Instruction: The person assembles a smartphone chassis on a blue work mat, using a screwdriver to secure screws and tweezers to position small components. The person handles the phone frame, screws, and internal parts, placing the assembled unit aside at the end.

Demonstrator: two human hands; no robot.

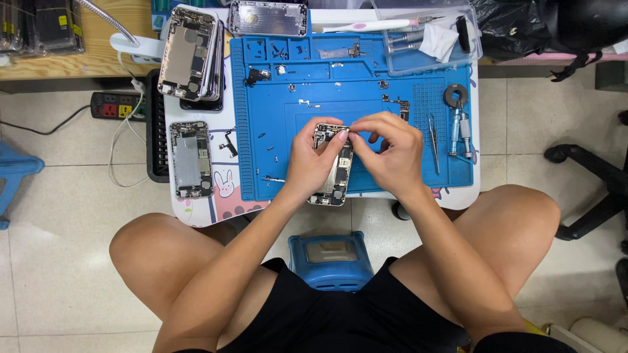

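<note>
An opened phone housing with its insides showing lies on the blue work mat near the mat's front edge. My left hand rests over its left side and grips it, thumb and forefinger raised at its top. My right hand hovers over its right side, fingertips pinched together on a tiny part at the housing's top edge, touching the left fingertips. The part itself is too small to tell.
Another open phone housing lies left of the mat, a stack of housings stands at back left. Tweezers and a screwdriver lie on the mat's right. A clear tray sits at back right, a blue stool below.
</note>
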